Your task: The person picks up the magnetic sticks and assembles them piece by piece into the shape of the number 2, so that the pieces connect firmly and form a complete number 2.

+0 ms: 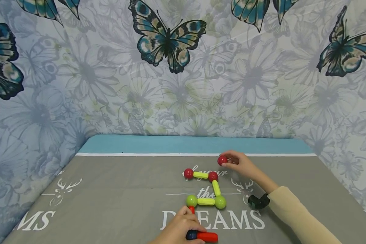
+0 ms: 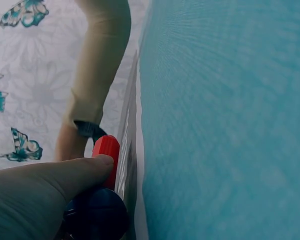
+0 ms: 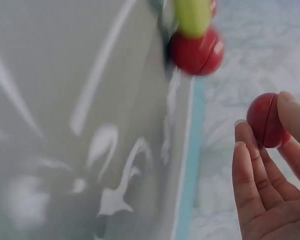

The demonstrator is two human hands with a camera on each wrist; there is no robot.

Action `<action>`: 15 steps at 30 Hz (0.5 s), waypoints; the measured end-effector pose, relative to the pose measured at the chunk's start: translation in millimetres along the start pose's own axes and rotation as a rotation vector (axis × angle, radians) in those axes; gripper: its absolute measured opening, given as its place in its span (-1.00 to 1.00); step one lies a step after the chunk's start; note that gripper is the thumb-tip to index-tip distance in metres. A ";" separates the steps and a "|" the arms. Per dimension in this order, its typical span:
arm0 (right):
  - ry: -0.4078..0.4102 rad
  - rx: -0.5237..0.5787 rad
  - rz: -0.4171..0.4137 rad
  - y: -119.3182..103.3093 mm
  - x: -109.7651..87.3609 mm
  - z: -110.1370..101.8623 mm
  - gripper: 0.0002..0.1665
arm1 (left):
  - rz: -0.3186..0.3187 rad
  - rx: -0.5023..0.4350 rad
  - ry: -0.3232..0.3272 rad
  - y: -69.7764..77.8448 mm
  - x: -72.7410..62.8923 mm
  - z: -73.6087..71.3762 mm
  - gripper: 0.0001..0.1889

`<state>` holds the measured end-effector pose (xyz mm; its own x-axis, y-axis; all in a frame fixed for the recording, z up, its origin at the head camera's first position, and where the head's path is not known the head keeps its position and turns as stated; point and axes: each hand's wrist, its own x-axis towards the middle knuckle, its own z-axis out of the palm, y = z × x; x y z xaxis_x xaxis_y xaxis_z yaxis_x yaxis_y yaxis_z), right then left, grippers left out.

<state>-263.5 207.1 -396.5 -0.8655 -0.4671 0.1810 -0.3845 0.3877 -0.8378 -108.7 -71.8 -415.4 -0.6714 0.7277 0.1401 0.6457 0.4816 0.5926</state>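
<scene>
My right hand point(image 1: 239, 164) pinches a red ball point(image 1: 222, 160) between thumb and fingers, above the far part of the cloth. In the right wrist view the same red ball point(image 3: 265, 120) shows a seam round its middle. My left hand point(image 1: 184, 223) holds a dark blue ball point(image 1: 191, 234) with a red rod point(image 1: 207, 237) sticking out to the right; its thumb lies along that rod in the left wrist view. Another red rod point(image 1: 192, 209) runs from under the left fingers to a green ball point(image 1: 191, 200). Yellow-green rods point(image 1: 206, 202) link this to a second green ball point(image 1: 220, 202) and two red balls point(image 1: 213, 176).
A grey printed cloth point(image 1: 116, 189) covers the table, with a white line and a blue band point(image 1: 195, 145) at its far edge. Behind it hangs a wall covering with butterflies point(image 1: 167, 40). A dark strap point(image 1: 258, 202) sits on the right wrist.
</scene>
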 end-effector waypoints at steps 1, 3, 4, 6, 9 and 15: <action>-0.005 0.020 -0.005 -4.8 -6.9 -0.7 -0.58 | -0.006 -0.003 -0.005 0.0 0.3 0.0 -0.77; -0.009 0.053 -0.021 -14.8 -20.7 -1.2 -0.58 | -0.010 -0.007 -0.007 -0.2 0.5 0.0 -0.77; -0.012 0.062 -0.028 -20.4 -28.2 -0.7 -0.58 | -0.011 -0.008 -0.007 -0.1 0.4 0.2 -0.77; -0.026 0.068 -0.046 -31.0 -43.6 1.1 -0.57 | -0.008 -0.009 -0.005 -0.1 0.3 0.1 -0.77; -0.072 0.083 -0.076 -43.7 -65.5 7.2 -0.58 | -0.015 -0.021 -0.004 0.5 0.2 0.0 -0.77; -0.224 0.181 -0.057 -55.1 -101.4 24.5 -0.60 | -0.023 -0.023 0.027 2.8 0.2 0.7 -0.80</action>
<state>-146.6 213.6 -381.3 -0.7440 -0.6555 0.1294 -0.3499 0.2172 -0.9113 -106.8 -69.9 -414.3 -0.6959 0.7029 0.1473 0.6215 0.4866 0.6139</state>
